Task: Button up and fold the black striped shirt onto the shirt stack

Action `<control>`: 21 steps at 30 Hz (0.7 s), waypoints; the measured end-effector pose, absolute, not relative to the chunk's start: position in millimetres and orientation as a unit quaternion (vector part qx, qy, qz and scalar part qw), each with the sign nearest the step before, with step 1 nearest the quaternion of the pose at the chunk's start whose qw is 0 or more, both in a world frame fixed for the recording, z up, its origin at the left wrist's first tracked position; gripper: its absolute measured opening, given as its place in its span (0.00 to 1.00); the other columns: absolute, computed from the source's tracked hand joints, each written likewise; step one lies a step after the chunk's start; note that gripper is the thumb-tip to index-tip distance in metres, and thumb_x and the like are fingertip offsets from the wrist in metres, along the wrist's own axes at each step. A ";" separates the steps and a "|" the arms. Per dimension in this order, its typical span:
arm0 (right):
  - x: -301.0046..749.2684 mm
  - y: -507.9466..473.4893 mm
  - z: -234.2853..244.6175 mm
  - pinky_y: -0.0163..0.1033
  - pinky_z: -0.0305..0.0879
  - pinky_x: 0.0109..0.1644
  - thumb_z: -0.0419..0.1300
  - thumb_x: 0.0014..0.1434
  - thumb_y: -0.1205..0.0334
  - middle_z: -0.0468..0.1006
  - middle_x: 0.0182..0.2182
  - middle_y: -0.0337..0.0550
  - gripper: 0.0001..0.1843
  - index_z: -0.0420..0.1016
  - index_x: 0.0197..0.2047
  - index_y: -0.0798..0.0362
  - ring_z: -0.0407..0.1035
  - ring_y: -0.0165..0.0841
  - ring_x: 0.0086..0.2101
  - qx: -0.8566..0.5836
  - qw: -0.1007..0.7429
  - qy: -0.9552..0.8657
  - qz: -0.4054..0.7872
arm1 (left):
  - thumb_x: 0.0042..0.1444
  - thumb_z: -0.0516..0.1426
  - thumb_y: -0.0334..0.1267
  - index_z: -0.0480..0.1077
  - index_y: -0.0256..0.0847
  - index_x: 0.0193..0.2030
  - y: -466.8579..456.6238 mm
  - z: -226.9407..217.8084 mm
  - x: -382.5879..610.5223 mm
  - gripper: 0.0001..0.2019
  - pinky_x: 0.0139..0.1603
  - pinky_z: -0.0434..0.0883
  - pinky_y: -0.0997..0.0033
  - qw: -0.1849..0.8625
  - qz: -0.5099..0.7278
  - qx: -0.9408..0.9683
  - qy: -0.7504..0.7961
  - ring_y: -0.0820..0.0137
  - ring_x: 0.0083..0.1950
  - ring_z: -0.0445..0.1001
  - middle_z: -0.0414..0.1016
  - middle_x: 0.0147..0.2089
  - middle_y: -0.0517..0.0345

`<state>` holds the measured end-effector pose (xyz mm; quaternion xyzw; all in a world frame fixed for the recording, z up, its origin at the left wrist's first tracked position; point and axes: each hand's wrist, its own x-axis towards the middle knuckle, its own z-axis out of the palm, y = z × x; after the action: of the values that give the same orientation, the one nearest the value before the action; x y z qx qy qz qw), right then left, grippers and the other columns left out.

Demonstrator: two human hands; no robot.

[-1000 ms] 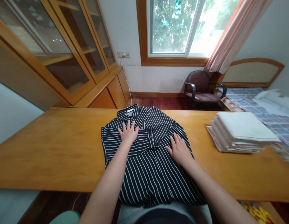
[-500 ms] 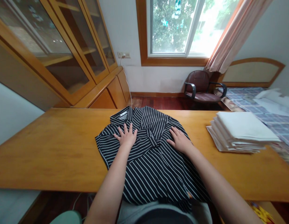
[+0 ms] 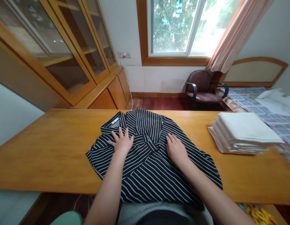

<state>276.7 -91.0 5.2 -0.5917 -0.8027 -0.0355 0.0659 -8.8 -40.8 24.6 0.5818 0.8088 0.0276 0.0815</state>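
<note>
A black shirt with white stripes [image 3: 145, 178] lies across the wooden table, its collar with a white label at the far left. One sleeve crosses its front, while the other runs down the right side. My left hand [image 3: 121, 142] presses flat just below the collar with its fingers spread. On the shirt's right part rests my right hand [image 3: 177, 150], palm down, fingers stretched out and close together. The shirt's lower edge reaches the table's near edge, against my body.
A stack of folded white cloth-like sheets [image 3: 248, 129] stands on the table [image 3: 46, 150] at the right. Beyond the table are a brown armchair [image 3: 202, 86], a bed [image 3: 243, 93] and a glass-door cabinet [image 3: 88, 84]. A green stool [image 3: 67, 218] is below left.
The shirt has slid left and a little towards me, with both hands moving along on it. Its right sleeve now spreads farther out to the right.
</note>
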 end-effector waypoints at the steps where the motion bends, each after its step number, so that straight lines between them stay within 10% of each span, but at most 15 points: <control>1: 272.2 -99.0 2.1 0.49 0.51 0.69 0.45 0.70 0.60 0.63 0.67 0.57 0.27 0.66 0.66 0.65 0.58 0.47 0.65 -0.597 0.071 -0.799 -0.025 | 0.65 0.46 0.54 0.57 0.47 0.72 -40.1 27.8 -7.0 0.31 0.64 0.46 0.19 0.057 0.034 0.608 0.791 0.33 0.75 0.33 0.39 0.78 0.49; 7: 269.5 -109.7 -13.2 0.54 0.45 0.72 0.44 0.71 0.50 0.53 0.71 0.52 0.33 0.58 0.71 0.62 0.47 0.46 0.70 -0.631 0.100 -0.770 0.009 | 0.69 0.44 0.47 0.66 0.42 0.67 -20.9 24.4 3.2 0.25 0.73 0.48 0.39 0.014 0.058 0.749 0.660 0.50 0.77 0.44 0.59 0.73 0.51; 21: 293.4 -16.0 -8.9 0.53 0.43 0.74 0.46 0.71 0.47 0.51 0.72 0.49 0.33 0.57 0.72 0.55 0.45 0.41 0.71 -0.493 0.109 -0.861 0.061 | 0.69 0.39 0.53 0.52 0.45 0.74 -17.9 -8.8 -34.8 0.31 0.74 0.44 0.40 0.026 0.049 0.700 0.712 0.54 0.77 0.43 0.45 0.77 0.58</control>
<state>293.4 -16.0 -8.9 -0.4927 -0.8612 0.0612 0.1091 -34.8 -17.9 -8.8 0.6998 0.7121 0.0493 0.0264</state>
